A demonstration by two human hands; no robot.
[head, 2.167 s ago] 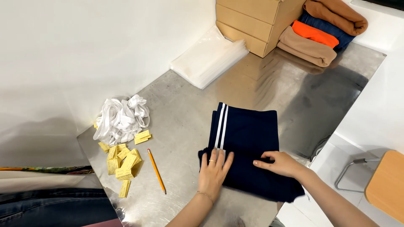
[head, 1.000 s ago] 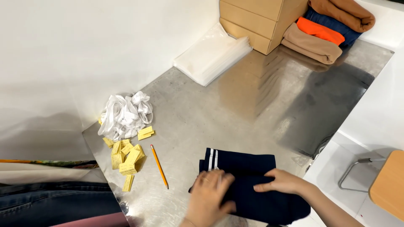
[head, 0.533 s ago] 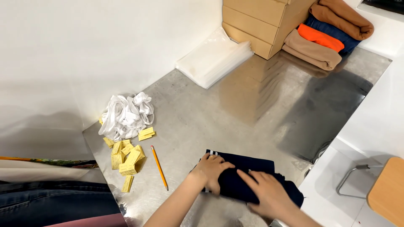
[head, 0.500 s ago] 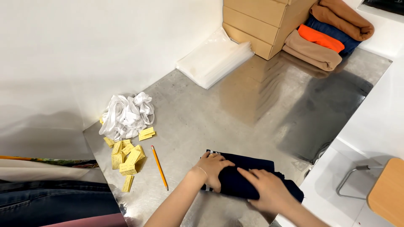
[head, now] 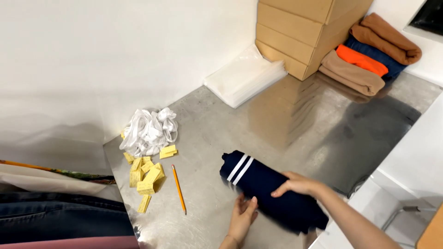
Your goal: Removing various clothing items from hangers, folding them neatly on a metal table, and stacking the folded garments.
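Navy garment roll (head: pixel 272 191), two white stripes at far end, lies on steel table (head: pixel 207 115) front edge, long axis diagonal, upper-left to lower-right. Right hand (head: pixel 297 184) on top, fingers curled over roll, nearer. Left hand (head: pixel 243 216) open, flat against near side. Cardboard boxes (head: pixel 300 32) shut, contents unseen.
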